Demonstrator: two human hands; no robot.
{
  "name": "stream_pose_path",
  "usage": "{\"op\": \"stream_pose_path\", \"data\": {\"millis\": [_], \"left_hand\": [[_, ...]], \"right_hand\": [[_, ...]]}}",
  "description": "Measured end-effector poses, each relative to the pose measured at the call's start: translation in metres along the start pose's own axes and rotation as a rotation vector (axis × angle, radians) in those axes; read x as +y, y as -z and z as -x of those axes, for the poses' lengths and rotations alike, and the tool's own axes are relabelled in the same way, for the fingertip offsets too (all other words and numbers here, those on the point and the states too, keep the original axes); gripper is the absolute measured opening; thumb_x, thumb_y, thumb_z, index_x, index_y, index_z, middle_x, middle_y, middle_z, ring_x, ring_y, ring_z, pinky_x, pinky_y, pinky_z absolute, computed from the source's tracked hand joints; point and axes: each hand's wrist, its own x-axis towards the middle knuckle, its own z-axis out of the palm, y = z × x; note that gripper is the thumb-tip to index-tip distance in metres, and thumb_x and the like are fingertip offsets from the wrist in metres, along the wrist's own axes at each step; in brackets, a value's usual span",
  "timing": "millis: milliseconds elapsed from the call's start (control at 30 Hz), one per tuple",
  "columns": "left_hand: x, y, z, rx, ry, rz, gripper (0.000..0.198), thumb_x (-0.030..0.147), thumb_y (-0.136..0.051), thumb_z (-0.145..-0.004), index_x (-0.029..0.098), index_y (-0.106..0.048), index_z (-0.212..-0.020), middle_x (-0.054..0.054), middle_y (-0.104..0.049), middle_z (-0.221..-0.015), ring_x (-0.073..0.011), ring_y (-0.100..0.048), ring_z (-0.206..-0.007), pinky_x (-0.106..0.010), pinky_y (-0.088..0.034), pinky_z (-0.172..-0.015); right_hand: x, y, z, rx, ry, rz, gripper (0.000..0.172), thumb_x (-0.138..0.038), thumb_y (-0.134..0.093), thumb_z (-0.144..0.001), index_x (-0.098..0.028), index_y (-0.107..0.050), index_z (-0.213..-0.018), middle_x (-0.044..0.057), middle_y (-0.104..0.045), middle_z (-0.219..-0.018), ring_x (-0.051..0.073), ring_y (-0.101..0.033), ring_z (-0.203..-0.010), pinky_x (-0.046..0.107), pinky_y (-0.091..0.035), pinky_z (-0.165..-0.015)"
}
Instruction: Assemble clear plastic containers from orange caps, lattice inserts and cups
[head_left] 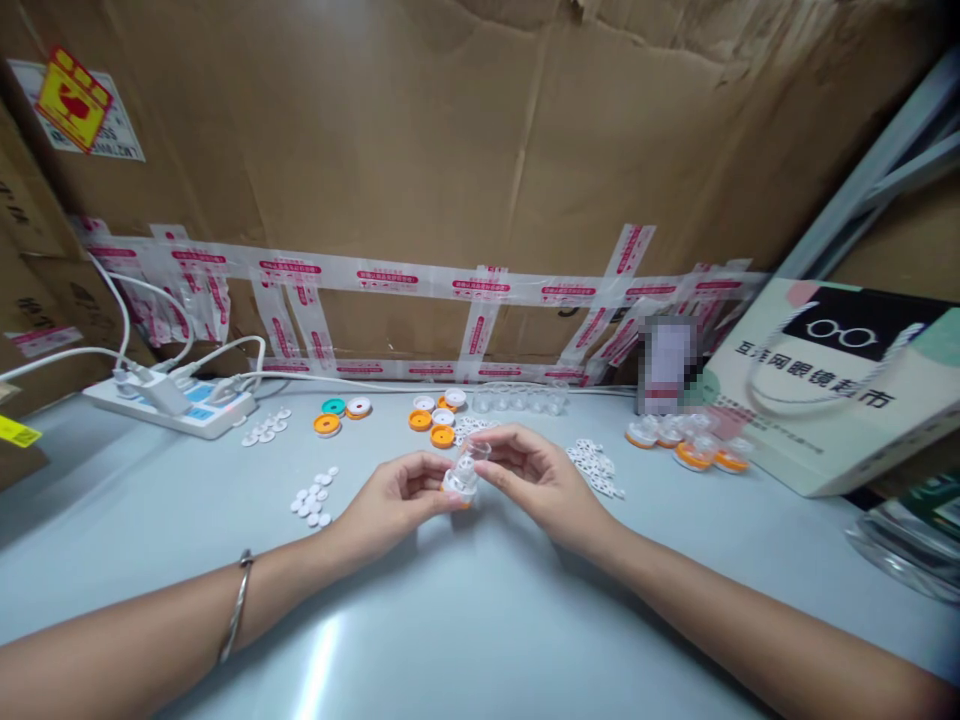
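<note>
Near the middle of the table, my left hand (401, 492) pinches a small white-and-orange cap (460, 490) that has a translucent spout-like top. My right hand (551, 488) grips a clear plastic cover (480, 452) right at the top of that cap; whether the cover is seated on it I cannot tell. Just behind my hands lie orange and white round caps (442, 436), and a row of clear covers (517, 399) stands farther back. Small white perforated pieces (592, 467) are heaped beside my right hand. White discs (313, 497) lie left of my left hand.
A white power strip (176, 400) with plugged cables sits at the back left. Capped pieces with clear covers (694, 452) group at the right, before a paper bag (825, 390). A large taped cardboard box (420, 180) walls off the back. Clear packaging (911, 540) lies far right.
</note>
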Motion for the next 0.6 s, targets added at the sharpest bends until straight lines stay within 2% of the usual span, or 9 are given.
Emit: {"op": "stream_pose_path", "data": {"millis": [600], "left_hand": [[-0.0019, 0.0001, -0.0004, -0.001, 0.006, 0.011, 0.026, 0.024, -0.070, -0.070, 0.015, -0.063, -0.093, -0.005, -0.068, -0.095, -0.0192, -0.063, -0.088, -0.035, -0.045, -0.085]], "right_hand": [[0.0049, 0.0008, 0.0004, -0.055, -0.060, 0.046, 0.018, -0.026, -0.063, -0.077, -0.021, -0.061, -0.094, 0.003, -0.066, -0.101, 0.015, -0.063, -0.092, 0.032, -0.049, -0.087]]}}
